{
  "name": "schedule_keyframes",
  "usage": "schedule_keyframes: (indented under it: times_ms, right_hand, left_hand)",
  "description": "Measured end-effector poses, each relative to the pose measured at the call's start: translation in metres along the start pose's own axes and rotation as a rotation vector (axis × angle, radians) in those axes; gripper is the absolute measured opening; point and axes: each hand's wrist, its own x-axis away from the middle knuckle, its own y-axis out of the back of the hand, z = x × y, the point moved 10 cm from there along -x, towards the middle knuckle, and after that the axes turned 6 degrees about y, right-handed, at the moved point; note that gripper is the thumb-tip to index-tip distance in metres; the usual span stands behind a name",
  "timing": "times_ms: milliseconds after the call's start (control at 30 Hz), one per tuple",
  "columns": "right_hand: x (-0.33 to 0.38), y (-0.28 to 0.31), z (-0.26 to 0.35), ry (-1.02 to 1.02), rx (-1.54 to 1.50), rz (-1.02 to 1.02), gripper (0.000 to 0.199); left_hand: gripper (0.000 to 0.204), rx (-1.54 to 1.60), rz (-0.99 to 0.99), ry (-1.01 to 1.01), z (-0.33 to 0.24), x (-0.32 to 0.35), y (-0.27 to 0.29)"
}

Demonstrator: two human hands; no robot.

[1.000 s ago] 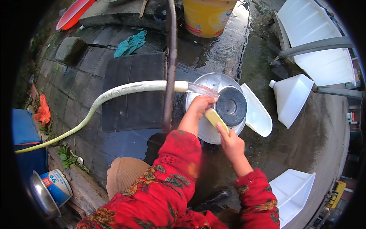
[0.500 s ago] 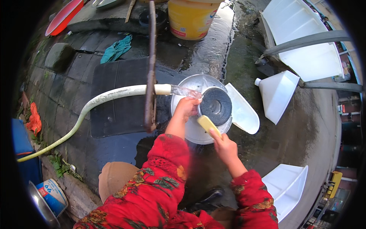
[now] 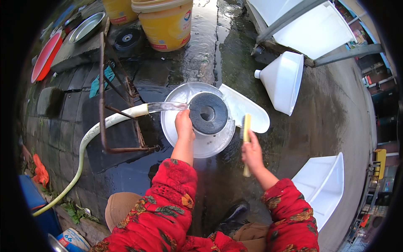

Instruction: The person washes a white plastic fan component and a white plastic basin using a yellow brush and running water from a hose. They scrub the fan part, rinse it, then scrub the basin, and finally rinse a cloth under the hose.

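A dark grey round grinding stone (image 3: pixel 216 114) with a hollow in its middle sits in a light metal rim. Under it lies a wide, shiny round metal pan (image 3: pixel 172 130). My left hand (image 3: pixel 184 123) grips the stone's left rim, its fingertips partly hidden. Clear water pours from a pale hose (image 3: pixel 126 112) toward that hand and the stone. Off to the right, my right hand (image 3: pixel 252 152) is closed around a yellow-handled brush (image 3: pixel 247 126), held upright and apart from the stone. The brush's bristles face left.
A white plastic chute (image 3: pixel 252 113) adjoins the pan. White funnel-shaped hoppers (image 3: pixel 282 82) lie to the right, another hopper (image 3: pixel 321 185) nearer me. A rusty metal frame (image 3: pixel 102 92) stands at left over a dark mat. Yellow buckets (image 3: pixel 166 27) stand behind on wet ground.
My right hand has drawn the brush away from the stone, to the right, and turned it upright. My left hand stays at the stone's rim. The whole view has shifted.
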Motion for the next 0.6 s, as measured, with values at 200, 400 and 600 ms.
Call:
schedule_keyframes:
  times_ms: [200,400,600]
  right_hand:
    - [-0.037,-0.061,0.013,0.097,0.099,0.035,0.053]
    - [-0.045,-0.054,0.003,-0.073,0.023,0.178,0.05]
    - [-0.09,-0.044,0.04,0.22,-0.066,0.376,0.044]
  left_hand:
    - [0.061,-0.461,-0.209,-0.4,-0.01,0.016,-0.008]
    - [0.063,-0.663,-0.323,-0.628,-0.027,0.039,-0.016]
    - [0.063,-0.733,-0.375,-0.662,-0.035,0.051,-0.023]
